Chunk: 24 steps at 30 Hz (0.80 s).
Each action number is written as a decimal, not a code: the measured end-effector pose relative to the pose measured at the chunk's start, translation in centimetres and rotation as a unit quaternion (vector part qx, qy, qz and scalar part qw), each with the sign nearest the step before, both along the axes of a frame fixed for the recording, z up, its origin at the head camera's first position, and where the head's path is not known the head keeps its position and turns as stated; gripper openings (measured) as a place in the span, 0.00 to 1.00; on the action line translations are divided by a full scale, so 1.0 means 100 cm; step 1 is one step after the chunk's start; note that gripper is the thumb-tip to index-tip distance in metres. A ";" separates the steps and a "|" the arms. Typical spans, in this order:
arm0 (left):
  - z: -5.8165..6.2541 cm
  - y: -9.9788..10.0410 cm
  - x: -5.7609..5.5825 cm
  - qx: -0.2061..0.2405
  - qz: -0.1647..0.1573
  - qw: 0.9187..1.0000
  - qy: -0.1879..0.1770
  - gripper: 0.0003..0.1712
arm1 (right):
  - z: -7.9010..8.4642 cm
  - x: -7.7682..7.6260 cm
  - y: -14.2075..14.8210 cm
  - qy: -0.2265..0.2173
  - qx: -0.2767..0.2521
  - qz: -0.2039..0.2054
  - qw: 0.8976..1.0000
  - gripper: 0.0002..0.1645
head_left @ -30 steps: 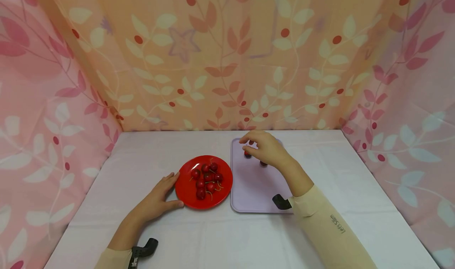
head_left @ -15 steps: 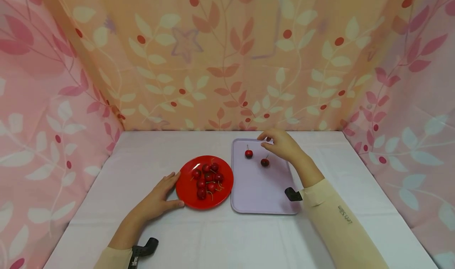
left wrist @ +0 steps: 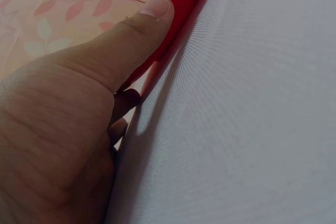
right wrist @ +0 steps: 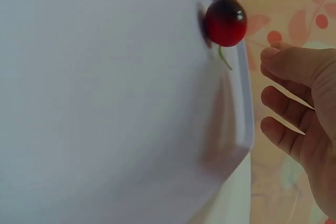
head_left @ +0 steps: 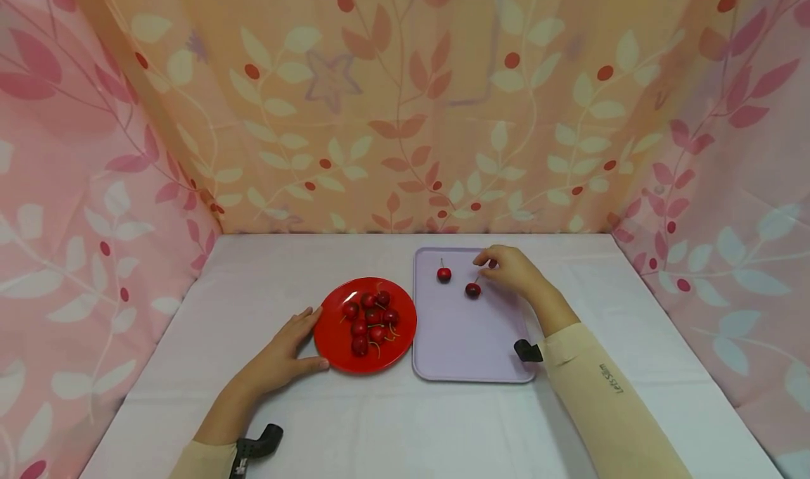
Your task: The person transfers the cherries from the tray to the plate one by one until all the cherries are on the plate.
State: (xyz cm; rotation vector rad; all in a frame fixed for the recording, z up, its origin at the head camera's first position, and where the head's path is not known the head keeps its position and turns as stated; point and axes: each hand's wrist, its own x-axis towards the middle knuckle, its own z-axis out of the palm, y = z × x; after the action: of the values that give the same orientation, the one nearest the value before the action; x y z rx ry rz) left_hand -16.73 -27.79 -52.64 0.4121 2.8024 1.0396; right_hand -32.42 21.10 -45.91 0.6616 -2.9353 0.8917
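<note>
A red plate (head_left: 329,349) carries several dark red cherries (head_left: 359,328) with thin stems. Against its left rim rests my left hand (head_left: 278,356), thumb and fingers spread along the edge. The left wrist view shows the thumb (left wrist: 139,35) lying on the plate's side. To the right is a lilac tray (head_left: 468,345) with two cherries near its far end, one at the left (head_left: 444,274) and one nearer (head_left: 472,290). My right hand (head_left: 515,271) hovers over the tray's far right part, fingertips close to the nearer cherry's stem. In the right wrist view, no cherry shows between its loosely bent fingers.
A white cloth (head_left: 354,423) covers the table. Leaf-patterned curtains (head_left: 405,113) close off the back and both sides. Plate and tray stand side by side, their edges almost meeting. A black wrist mount (head_left: 528,351) on the right arm overlaps the tray's near right corner.
My right hand has moved right from above the left cherry, then slightly down toward the nearer cherry, uncovering both cherries. My left hand has stayed at the plate's rim.
</note>
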 end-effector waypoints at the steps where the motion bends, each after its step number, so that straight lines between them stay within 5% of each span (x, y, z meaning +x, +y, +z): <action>1: 0.000 0.000 0.000 0.000 0.000 1.000 -0.001 0.63 | -0.003 -0.001 0.001 -0.004 0.001 -0.004 1.000 0.13; 12: -0.002 0.000 0.000 0.003 -0.002 1.000 0.008 0.62 | -0.026 -0.003 0.004 -0.022 0.000 -0.005 1.000 0.12; 24: 0.000 0.001 0.000 0.002 -0.004 1.000 0.005 0.63 | -0.030 0.000 -0.001 -0.001 0.019 0.006 1.000 0.09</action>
State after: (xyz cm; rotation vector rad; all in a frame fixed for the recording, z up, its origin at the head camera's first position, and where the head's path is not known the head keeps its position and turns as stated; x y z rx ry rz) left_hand -16.78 -27.71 -52.68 0.4303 2.8045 1.0457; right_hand -32.44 21.01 -48.86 0.6802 -2.9593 0.8406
